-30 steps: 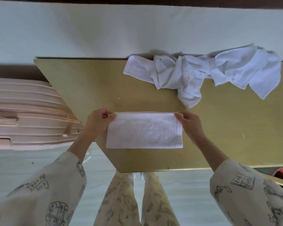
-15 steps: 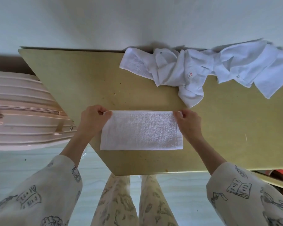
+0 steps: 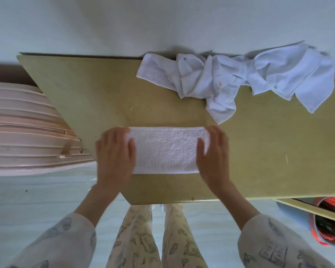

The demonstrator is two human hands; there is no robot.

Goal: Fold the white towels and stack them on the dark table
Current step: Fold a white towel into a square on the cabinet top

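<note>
A folded white towel point(image 3: 165, 150) lies flat as a rectangle on the olive-yellow table point(image 3: 269, 147), near its front edge. My left hand point(image 3: 115, 154) lies on the towel's left end with fingers spread flat. My right hand point(image 3: 214, 153) lies on the right end, fingers straight, thumb over the towel. Both hands look blurred. A crumpled pile of white towels point(image 3: 238, 78) sits at the back of the table, right of centre, one with a small red label.
A pale pink ribbed suitcase point(image 3: 29, 132) stands left of the table, close to its corner. A red and blue object point(image 3: 329, 219) sits under the table's right side. A white wall runs behind the table. My patterned trouser legs are below the front edge.
Both hands have let go of the towel's far corners and moved down onto its two ends, fingers now flat. The towel stays in place.
</note>
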